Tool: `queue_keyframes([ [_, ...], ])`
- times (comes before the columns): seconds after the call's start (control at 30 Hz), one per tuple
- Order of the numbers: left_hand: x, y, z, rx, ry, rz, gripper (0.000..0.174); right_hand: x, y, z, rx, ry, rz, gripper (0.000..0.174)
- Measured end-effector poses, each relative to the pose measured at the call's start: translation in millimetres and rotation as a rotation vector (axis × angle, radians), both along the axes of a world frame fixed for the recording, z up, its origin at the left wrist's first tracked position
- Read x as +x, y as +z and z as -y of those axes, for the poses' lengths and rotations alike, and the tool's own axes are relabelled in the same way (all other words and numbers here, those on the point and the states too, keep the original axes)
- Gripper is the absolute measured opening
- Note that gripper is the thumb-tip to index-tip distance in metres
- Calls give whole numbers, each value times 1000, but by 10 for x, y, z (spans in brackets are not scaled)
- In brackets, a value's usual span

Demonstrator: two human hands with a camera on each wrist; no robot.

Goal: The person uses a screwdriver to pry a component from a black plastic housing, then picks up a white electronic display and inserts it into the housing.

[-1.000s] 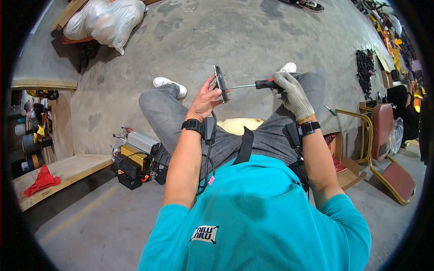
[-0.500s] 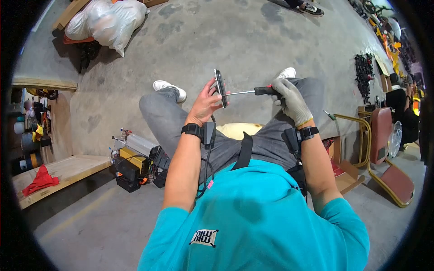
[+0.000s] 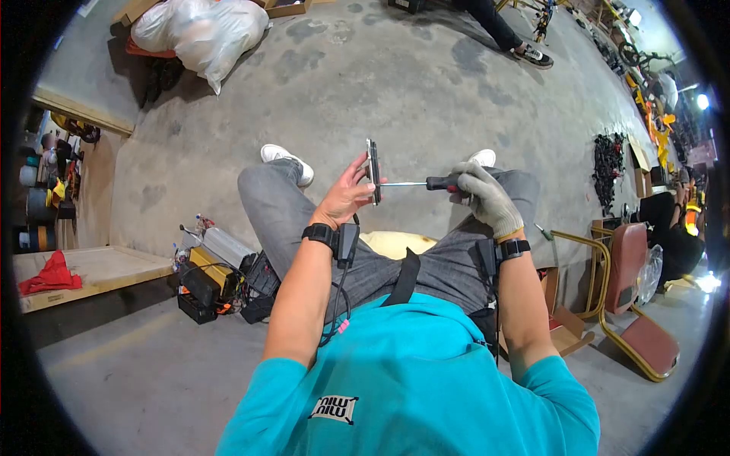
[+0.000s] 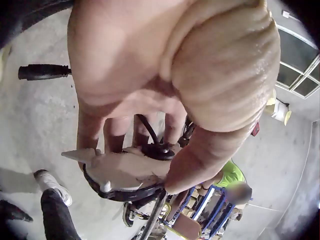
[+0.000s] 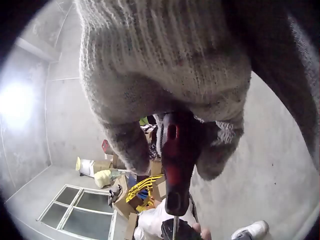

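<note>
My bare left hand (image 3: 348, 194) holds a flat part (image 3: 373, 173) on edge between thumb and fingers. In the left wrist view this part (image 4: 125, 172) shows a pale grey face with small pegs, a black rim and a black cable (image 4: 146, 127) entering through a round grommet. My right hand (image 3: 490, 199), in a knitted glove, grips a black-and-red screwdriver (image 3: 441, 183) by its handle. The screwdriver's shaft points left, its tip right at the part's lower half near my left thumb. Seen from the right wrist, gloved fingers lie on both sides of the handle (image 5: 177, 170).
A brown-padded chair (image 3: 633, 266) lies at right by an open carton (image 3: 569, 330). Left stand a wooden bench (image 3: 99, 273) with a red cloth (image 3: 52, 273) and a heap of electrical gear (image 3: 220, 266). White bags (image 3: 205, 34) sit at the far left; another person's leg (image 3: 494, 23) shows ahead.
The head view has tilted up, so the floor ahead shows more and both hands appear lower. The part stands more upright, and the screwdriver's tip stays against it.
</note>
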State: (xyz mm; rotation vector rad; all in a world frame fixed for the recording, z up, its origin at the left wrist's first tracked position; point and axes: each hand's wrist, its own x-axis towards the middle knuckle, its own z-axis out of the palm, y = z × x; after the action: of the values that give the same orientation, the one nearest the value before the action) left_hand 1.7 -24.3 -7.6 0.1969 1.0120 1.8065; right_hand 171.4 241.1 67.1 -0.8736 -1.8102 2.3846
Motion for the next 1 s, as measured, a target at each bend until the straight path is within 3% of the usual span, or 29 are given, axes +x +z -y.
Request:
queue_keyframes([
  [0.1, 6, 9, 6, 4, -25, -19, 85, -7, 131, -41, -113, 57, 166, 33],
  [0.17, 5, 9, 17, 14, -34, -21, 85, 23, 104, -155, -27, 237, 186, 34],
  [0.27, -2, 20, 15, 28, -38, -8, 86, 40, -132, -132, -78, 73, 5, 37],
  [0.37, 6, 37, 12, 27, -37, 2, 88, 44, -75, -67, -42, 36, -55, 35],
  [0.5, -2, 1, 11, 30, -56, -21, 89, 45, 69, -72, -114, 65, 58, 33],
  [0.6, 3, -6, 17, 22, -46, -20, 89, 72, -55, -182, -140, 215, 155, 34],
  [0.8, -1, -35, 13, 15, -46, -22, 88, 43, -8, -26, -7, 26, -68, 38],
  [0.9, 3, -12, 17, 11, -58, -34, 88, 55, 66, -55, -98, 51, 56, 34],
  [0.97, 9, 7, 19, 6, -56, -35, 87, 88, -103, -211, -86, 252, 161, 33],
  [1.0, 7, -1, 18, 6, -54, -36, 87, 74, -104, -204, -88, 252, 161, 33],
])
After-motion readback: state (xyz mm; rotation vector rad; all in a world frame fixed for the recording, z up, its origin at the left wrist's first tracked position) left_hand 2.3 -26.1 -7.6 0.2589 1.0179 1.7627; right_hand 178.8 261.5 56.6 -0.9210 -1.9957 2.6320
